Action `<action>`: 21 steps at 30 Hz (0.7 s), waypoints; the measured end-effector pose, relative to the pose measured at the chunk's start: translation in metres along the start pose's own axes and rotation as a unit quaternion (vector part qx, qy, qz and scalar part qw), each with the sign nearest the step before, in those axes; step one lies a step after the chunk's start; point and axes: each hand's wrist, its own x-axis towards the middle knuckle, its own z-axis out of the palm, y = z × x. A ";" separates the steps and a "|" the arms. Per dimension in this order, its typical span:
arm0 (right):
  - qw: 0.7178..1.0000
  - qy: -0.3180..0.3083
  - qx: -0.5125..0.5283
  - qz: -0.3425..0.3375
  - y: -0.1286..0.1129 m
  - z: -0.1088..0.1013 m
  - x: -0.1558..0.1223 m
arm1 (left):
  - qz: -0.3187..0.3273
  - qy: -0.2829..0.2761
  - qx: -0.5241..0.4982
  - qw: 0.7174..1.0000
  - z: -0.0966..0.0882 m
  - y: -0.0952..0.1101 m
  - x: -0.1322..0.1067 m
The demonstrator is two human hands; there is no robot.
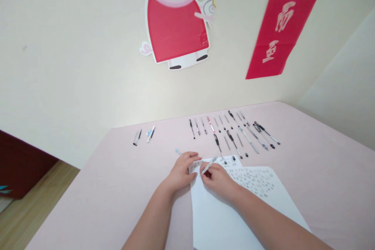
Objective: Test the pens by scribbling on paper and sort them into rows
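Observation:
A pale-barrelled pen [209, 165] is gripped in my right hand [218, 178], its tip low over the upper left of a white sheet of paper [221, 222]. Small handwritten characters fill the sheet's upper right part. My left hand [184, 168] lies on the sheet's upper left edge, thumb and fingers apart, with nothing in it. Behind the sheet, the top of another written paper [238, 161] shows, partly covered by my right hand. A light blue pen or cap end [177, 151] peeks out just beyond my left hand; the rest is hidden.
Several pens and refills, among them a black-gripped pen [234, 142] and a red-and-white pen [210, 124], lie in rows on the pink tabletop [117, 187]. Two small pen groups [151, 134] rest at the back left. The wall [88, 66] rises behind.

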 end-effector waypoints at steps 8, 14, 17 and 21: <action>0.999 0.002 0.033 0.015 0.006 0.002 0.001 | 0.007 -0.003 0.004 1.000 0.001 -0.003 0.000; 0.996 0.008 0.080 0.038 0.015 0.006 0.002 | 0.009 0.010 -0.007 1.000 0.002 -0.002 0.000; 0.996 0.000 0.085 0.034 0.013 0.004 0.003 | 0.007 0.041 -0.039 0.998 0.005 -0.003 0.000; 0.997 -0.001 0.076 0.026 0.009 0.000 0.002 | -0.033 0.101 -0.081 0.991 0.009 -0.009 0.000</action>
